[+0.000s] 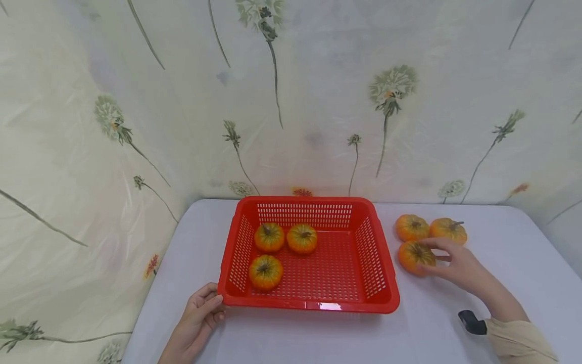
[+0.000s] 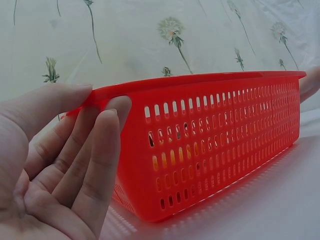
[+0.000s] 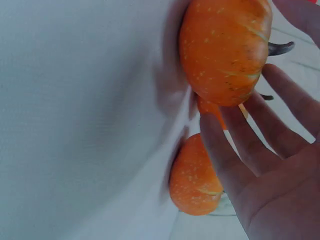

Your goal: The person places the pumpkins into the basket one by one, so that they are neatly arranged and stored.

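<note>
Three pumpkins (image 1: 302,239) sit in a basket (image 1: 273,302); the left hand (image 1: 198,316) pinches its rim. The right hand (image 1: 456,265) spreads its fingers around an outside pumpkin (image 1: 411,259).

Head cam fwd/dn; L-wrist cam nr, shares basket (image 1: 334,265).

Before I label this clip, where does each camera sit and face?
Head: on head, facing forward and down at basket and pumpkins; left hand, right hand, forearms show.
Left wrist: worn there, facing basket; left hand shows, apparently right hand at edge.
Right wrist: worn there, facing pumpkins; right hand shows.
Head and left wrist share basket.
</note>
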